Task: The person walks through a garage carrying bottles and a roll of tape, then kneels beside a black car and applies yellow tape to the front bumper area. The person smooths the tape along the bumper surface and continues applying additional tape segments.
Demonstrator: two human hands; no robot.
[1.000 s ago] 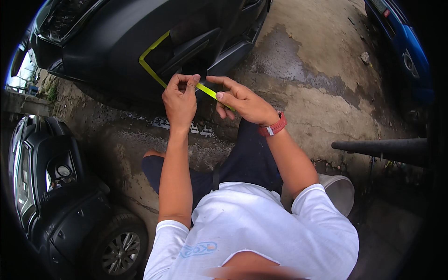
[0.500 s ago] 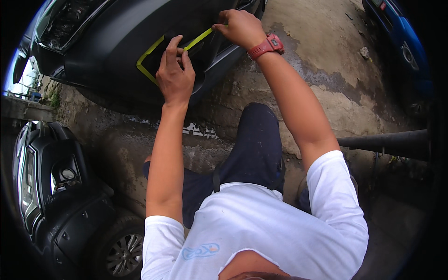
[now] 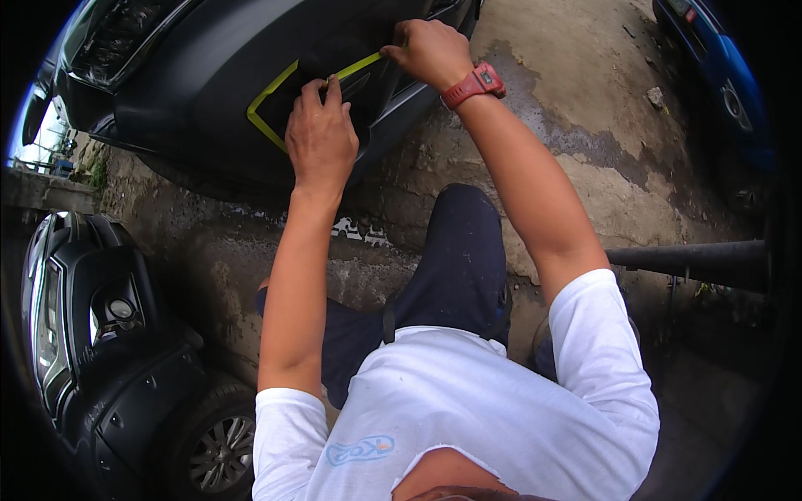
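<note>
A strip of yellow masking tape point(image 3: 355, 67) runs taut between my hands over the black bumper point(image 3: 192, 83) of a car. My left hand point(image 3: 322, 138) has its fingertips closed together on the strip's left end, close to the bumper. At the strip's other end, my right hand point(image 3: 433, 52), with a red watch on the wrist, pinches the tape between thumb and curled fingers. More yellow tape point(image 3: 263, 108) is stuck on the bumper left of my left hand, bent into an angle. Part of it passes behind that hand.
Another dark car point(image 3: 125, 334) stands at the lower left, its wheel point(image 3: 221, 455) near my left side. A blue car point(image 3: 727, 92) is at the far right. A dark pole point(image 3: 685, 255) reaches in from the right. The rough concrete ground point(image 3: 568, 83) has wet patches.
My left hand's raised, parted fingers have come down and together on the tape end, with the hand slightly further right. My right hand keeps its pinch, almost unmoved.
</note>
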